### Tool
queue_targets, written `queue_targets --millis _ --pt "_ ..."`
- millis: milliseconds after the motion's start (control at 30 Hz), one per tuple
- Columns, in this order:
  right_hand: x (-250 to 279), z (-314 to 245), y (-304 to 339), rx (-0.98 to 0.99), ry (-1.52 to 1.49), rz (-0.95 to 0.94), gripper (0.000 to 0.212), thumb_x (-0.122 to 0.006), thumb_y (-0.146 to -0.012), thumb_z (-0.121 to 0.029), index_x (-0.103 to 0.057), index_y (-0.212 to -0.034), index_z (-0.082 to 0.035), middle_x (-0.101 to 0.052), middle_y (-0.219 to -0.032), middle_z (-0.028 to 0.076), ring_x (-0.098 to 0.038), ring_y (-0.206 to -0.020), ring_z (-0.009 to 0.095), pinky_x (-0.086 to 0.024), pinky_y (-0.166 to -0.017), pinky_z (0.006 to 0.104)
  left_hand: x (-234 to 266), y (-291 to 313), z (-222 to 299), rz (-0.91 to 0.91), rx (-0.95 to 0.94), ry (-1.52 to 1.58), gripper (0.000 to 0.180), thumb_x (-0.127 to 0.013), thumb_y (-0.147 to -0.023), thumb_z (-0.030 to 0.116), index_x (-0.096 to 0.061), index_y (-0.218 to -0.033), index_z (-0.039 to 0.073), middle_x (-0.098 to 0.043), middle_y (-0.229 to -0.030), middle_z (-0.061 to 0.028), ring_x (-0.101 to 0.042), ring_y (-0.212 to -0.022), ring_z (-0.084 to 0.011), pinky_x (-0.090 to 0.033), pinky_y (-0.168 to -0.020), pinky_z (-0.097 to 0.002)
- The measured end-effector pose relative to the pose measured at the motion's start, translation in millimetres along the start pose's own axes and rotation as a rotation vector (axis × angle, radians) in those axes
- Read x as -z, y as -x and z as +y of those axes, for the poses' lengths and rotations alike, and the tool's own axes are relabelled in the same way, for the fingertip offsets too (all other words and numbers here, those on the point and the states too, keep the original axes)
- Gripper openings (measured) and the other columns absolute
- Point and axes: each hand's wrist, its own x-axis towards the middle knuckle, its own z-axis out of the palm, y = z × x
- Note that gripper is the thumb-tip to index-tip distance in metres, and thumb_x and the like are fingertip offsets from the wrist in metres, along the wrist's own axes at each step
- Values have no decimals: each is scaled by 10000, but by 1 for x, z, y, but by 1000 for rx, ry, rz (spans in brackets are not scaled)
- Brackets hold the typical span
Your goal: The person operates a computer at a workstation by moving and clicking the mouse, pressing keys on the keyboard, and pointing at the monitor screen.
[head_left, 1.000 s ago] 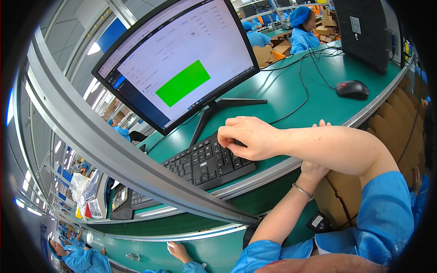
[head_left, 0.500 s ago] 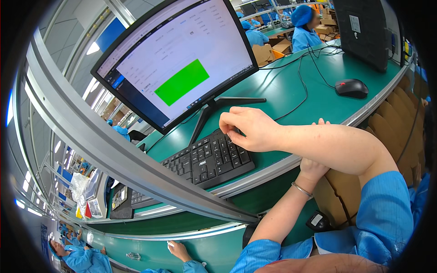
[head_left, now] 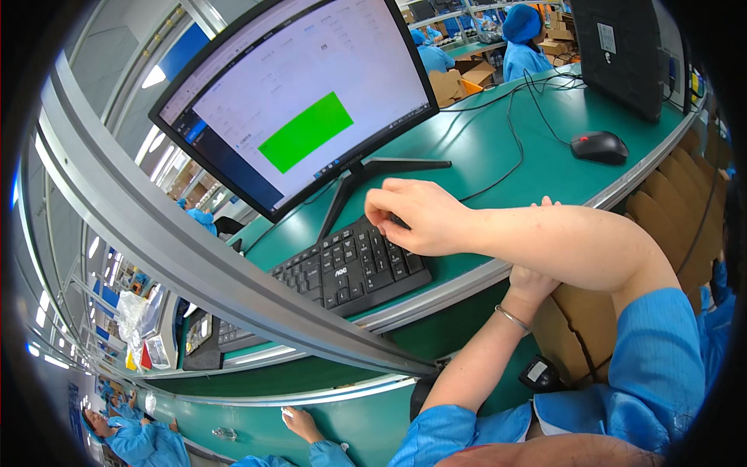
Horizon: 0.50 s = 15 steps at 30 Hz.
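Note:
My right hand [head_left: 424,218] hangs over the number pad at the right end of a black keyboard [head_left: 346,272]. Its fingers curl down, with the thumb apart from the index finger and nothing held between them; whether a fingertip presses a key is hidden. My left hand [head_left: 534,282], above a metal bracelet [head_left: 512,319], lies behind my right forearm, which hides most of it. Only its fingertips show past the forearm's far side, stretched out. Behind the keyboard stands a monitor [head_left: 311,70] with a green block on its screen.
A black mouse [head_left: 600,147] and loose cables lie on the green table [head_left: 482,156]. The back of another monitor [head_left: 618,58] rises at the far right. A grey metal post [head_left: 175,233] slants across the left side. Cardboard [head_left: 677,202] fills the right, and co-workers sit beyond.
The whole view has shifted slightly, so most things sit a little further left and higher. My right hand stays over the number pad, and my left hand remains behind the forearm.

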Motion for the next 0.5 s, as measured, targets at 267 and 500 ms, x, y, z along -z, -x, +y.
queue_targets --millis 267,500 --pt "-37 -17 -46 112 -160 46 74 -544 -865 -77 -567 -934 -93 -611 -811 104 -606 -836 308 -485 -747 432 -38 27 12 -132 373 973 596 -467 -1003 359 -299 -1516 105 -371 -1534 -89 -384 -1384 -238 -308 -1143 -381" --pt "-24 -1 -38 97 -16 -53 97 -562 -842 -59 -573 -931 -97 -639 -865 71 -595 -903 271 -459 -829 415 -35 30 13 -83 319 805 467 -504 -957 313 -427 -1363 94 -470 -1343 -68 -465 -1227 -215 -383 -990 -357"
